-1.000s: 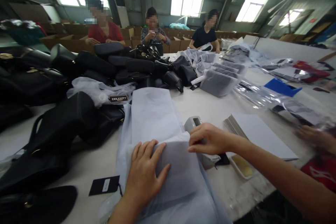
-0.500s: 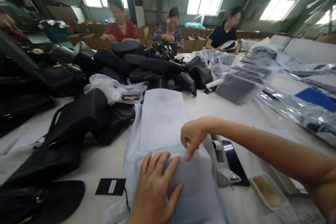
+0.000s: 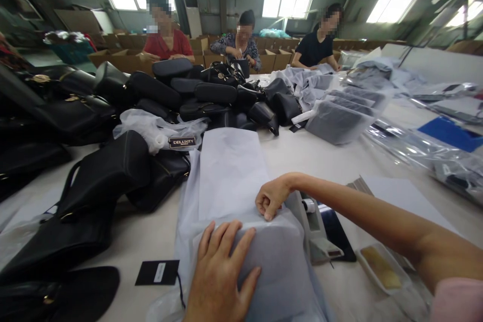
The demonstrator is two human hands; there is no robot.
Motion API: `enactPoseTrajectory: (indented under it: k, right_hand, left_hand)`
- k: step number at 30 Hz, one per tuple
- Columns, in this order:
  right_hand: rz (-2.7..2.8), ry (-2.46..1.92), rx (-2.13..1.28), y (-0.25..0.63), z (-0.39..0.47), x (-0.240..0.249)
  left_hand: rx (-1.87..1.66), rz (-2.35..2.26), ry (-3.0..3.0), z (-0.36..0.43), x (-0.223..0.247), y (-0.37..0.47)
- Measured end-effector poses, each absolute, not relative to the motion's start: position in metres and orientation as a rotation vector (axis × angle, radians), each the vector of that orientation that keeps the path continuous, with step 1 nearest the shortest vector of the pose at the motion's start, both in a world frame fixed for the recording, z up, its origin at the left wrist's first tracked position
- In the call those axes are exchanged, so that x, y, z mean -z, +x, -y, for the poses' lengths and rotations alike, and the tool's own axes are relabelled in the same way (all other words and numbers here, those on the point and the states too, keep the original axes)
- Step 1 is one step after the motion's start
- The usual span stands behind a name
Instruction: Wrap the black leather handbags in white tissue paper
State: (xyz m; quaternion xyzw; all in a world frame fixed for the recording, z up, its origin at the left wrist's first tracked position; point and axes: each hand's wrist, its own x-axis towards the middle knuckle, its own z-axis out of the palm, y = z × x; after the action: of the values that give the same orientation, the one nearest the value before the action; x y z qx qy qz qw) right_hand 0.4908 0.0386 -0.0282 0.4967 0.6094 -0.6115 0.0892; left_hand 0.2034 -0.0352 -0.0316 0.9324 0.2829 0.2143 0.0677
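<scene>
Apparently partway, translucent wrap (image 3: 281, 251) covered the white sheet's (image 3: 231, 171) near end, the left hand (image 3: 217, 276) open on top, the right hand (image 3: 272, 196) curled, hold unclear.

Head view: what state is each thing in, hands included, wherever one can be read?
Left hand: spread, resting on pale wrap.
Right hand: fingers curled at the wrap's edge.
Pale wrap: layered, slightly wrinkled.
DELUXITY tag: printed side up.
Loose black tag: label side up.
Black bags: heaped, unwrapped.
Shallow tray: uncovered, holding a yellowish pad.
Cardboard boxes: open-topped.
</scene>
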Motion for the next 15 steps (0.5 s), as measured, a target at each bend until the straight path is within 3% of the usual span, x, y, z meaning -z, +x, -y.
enactPoseTrajectory:
  k: [7,12,15]
  right_hand:
    - [-2.117,2.28,1.063,0.516,0.026,-0.003]
    - [-1.911,2.992,0.547,0.524,0.13,0.003]
    - [-1.656,3.193,0.629,0.517,0.182,0.026]
  left_hand:
    - [-0.721,-0.893,2.726,0.038,0.028,0.205]
    - [-0.664,-0.849,2.771,0.034,0.033,0.202]
    - [-0.658,-0.829,2.773,0.031,0.037,0.201]
